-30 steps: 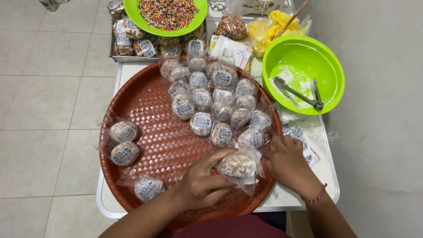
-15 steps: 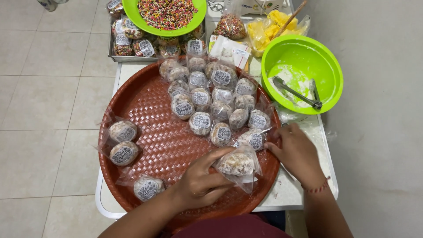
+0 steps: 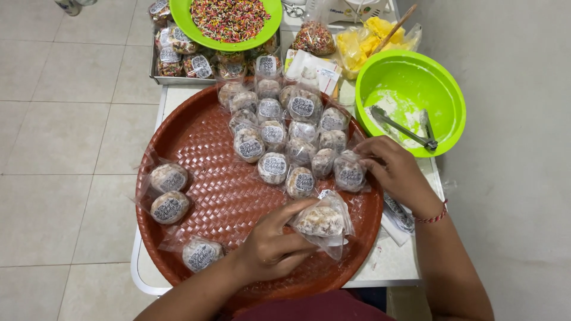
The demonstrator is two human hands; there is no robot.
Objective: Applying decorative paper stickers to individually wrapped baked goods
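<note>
One clear-bagged sweet ball sits pinched in the left hand near the woven tray's front rim; the right hand fingers a labelled packet beside the pile, apparently mid-labelling; next likely needs a sticker

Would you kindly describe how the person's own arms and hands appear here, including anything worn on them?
Both forearms are bare, with no sleeves, gloves or rings visible. The left hand wears nothing that shows. The right hand has a thin red string bracelet around its wrist. At the bottom edge, a strip of dark maroon clothing shows between the arms.
</note>
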